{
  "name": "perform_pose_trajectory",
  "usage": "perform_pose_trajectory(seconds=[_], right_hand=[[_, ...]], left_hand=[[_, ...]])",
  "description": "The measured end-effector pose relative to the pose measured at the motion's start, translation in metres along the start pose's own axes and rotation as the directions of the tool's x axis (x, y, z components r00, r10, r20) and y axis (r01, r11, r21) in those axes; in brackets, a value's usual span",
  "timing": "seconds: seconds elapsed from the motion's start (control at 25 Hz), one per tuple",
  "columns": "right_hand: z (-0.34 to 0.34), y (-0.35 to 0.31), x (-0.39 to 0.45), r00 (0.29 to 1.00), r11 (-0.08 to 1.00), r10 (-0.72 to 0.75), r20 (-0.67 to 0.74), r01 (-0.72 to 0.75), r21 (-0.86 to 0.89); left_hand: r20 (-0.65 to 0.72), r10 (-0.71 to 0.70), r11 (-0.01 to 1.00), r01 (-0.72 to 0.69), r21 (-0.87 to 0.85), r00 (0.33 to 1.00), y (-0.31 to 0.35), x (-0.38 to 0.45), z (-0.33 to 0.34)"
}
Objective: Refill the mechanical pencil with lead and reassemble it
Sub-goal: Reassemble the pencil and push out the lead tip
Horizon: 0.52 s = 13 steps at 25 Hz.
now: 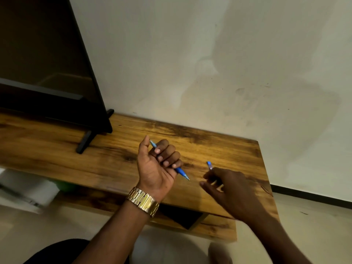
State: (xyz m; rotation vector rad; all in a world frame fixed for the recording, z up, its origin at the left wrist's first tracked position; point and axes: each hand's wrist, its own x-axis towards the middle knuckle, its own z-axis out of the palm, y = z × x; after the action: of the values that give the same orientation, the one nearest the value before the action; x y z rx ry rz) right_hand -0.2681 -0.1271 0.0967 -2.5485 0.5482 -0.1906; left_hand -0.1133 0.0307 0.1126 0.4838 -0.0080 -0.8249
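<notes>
Pencil [182,171] fisted in left grip [159,164] | right grip [224,184] pinching cap [209,165] | wooden table [219,147], stained wall [247,77]

This looks like a home living room. A flat black TV [38,60] stands on splayed feet at 10 o'clock on a low wood-grain worktop [219,147], the sort of stand that carries a television. Behind it runs a plain, stained, cream-painted wall [209,54] with a dark skirting strip [312,197] at 3 o'clock. The floor [314,225] is pale and smooth. A lower shelf [91,199] under the worktop holds blurred white items at 8 o'clock.
</notes>
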Motion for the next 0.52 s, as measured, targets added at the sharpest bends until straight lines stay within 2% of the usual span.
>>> perform_pose_trajectory(seconds=[0.12,0.24,0.4,0.52], right_hand=[[-0.008,0.021,-0.004,0.993,0.995,0.081,0.090,-0.075,-0.070],[0.002,0.019,-0.005,0.983,0.995,0.072,0.169,-0.059,-0.078],[0.007,0.016,-0.003,0.979,0.996,0.057,0.196,-0.041,-0.084],[0.007,0.017,-0.006,0.980,0.996,0.049,0.193,-0.034,-0.081]], left_hand=[[0.032,0.045,0.997,-0.046,0.059,0.998,-0.002,-0.001,0.000],[0.055,0.108,0.980,-0.116,0.162,0.993,-0.006,-0.002,0.000],[0.164,0.194,0.915,-0.238,0.326,0.967,-0.009,-0.006,0.006],[0.207,0.223,0.892,-0.285,0.350,0.953,-0.011,-0.010,0.009]])
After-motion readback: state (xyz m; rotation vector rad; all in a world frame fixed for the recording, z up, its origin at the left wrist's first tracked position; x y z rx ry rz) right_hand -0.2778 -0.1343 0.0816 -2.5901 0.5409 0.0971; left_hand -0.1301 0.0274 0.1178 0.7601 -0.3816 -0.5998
